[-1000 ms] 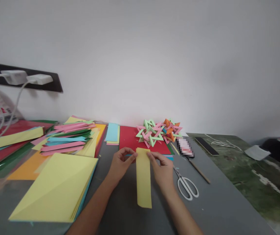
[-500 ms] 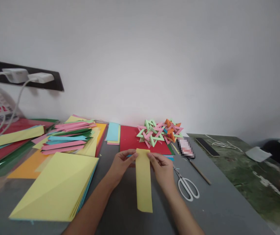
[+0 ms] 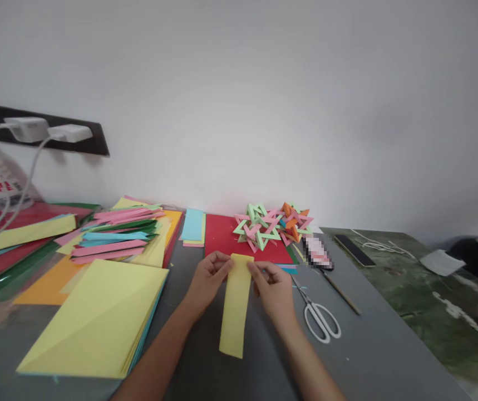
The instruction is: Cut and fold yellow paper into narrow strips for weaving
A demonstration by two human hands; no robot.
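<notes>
While the yellow paper strip (image 3: pixel 236 306) hangs over the table (image 3: pixel 368 362), the left hand (image 3: pixel 206 283) pinches its top left corner and the right hand (image 3: pixel 275 291) its top right, so it dangles between them. White-handled scissors (image 3: pixel 313 306) lie just beside the right hand; farther off, folded paper stars (image 3: pixel 254 230) sit near the wall (image 3: pixel 239 111).

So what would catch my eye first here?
Probably the folded-paper stars, pink, green and orange, sitting at the back near the wall. Then the yellow strip hanging in the middle, its top edge pinched between the left hand and right hand. White-handled scissors lie to the right.
</notes>
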